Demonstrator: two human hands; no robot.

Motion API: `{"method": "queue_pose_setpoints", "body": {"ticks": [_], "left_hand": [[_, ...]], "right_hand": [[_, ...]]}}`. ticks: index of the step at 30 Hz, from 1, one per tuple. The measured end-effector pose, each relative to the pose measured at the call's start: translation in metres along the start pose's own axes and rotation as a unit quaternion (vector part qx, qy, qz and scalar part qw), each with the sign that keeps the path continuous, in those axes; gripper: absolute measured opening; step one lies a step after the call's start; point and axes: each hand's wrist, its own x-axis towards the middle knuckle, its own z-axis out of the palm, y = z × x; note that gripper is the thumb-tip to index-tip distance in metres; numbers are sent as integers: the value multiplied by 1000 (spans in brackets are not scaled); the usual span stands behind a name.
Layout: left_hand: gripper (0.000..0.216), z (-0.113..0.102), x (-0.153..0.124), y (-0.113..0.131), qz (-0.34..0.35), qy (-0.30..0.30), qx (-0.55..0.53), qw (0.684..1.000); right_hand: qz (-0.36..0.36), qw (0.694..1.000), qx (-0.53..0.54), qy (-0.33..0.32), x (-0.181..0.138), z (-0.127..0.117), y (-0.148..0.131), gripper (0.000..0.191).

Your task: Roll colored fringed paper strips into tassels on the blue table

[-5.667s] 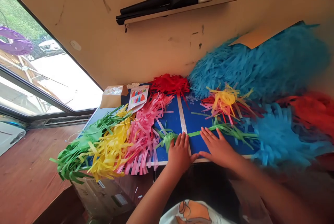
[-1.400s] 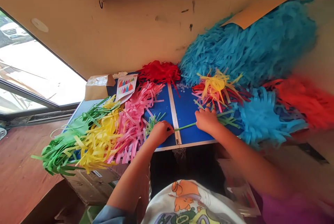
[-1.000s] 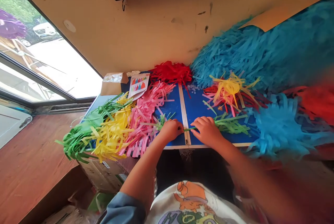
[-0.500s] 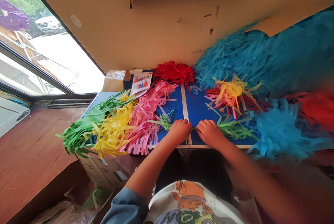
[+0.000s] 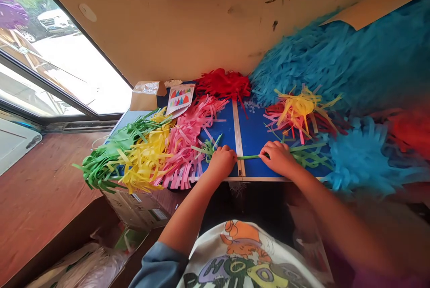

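Between my two hands runs the twisted middle of a green tissue-paper tassel [image 5: 248, 157], pulled straight just above the blue tabletop. My left hand [image 5: 222, 161] is closed round it on the left, and a short green fringe sticks out past the knuckles. On the other side my right hand [image 5: 276, 157] grips the twist, with the longer green strips spread out to the right. A pile of pink tassels [image 5: 188, 144] lies left of my left hand. Beyond my right hand is a heap of yellow, pink and red fringe [image 5: 300, 111].
Yellow tassels [image 5: 144, 162] and green tassels [image 5: 107, 162] hang over the table's left front edge. Red fringe [image 5: 223, 84] lies at the wall. Large blue fringe [image 5: 309, 64] fills the back right. A printed card [image 5: 180, 98] rests by a brown packet [image 5: 145, 97]. Below stands an open carton [image 5: 67, 234].
My hands have moved apart, so a longer stretch of the green twist shows between them. The camera view has shifted slightly.
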Motion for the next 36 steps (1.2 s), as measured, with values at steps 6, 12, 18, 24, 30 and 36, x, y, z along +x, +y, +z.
{"method": "queue_pose_setpoints", "body": {"ticks": [6,12,18,24,30,36], "left_hand": [[22,-14,17,-5,-13,-70,-7,997],[24,-26,36,-2,-24,-149,22,988],[27,-35,35,10,-19,-165,63,984],[22,-41,40,2,-35,-195,96,975],[43,-39,41,-6,-78,-175,131,973],[51,-33,46,-6,-85,-164,151,971]], "right_hand": [[73,994,-1,-80,8,-14,8,20],[92,982,-18,-166,26,-29,1,17],[109,972,-14,-206,41,-38,4,17],[122,978,5,-170,38,-30,17,32],[117,978,50,-167,41,-24,24,33],[95,972,90,-195,52,-31,36,18]]}}
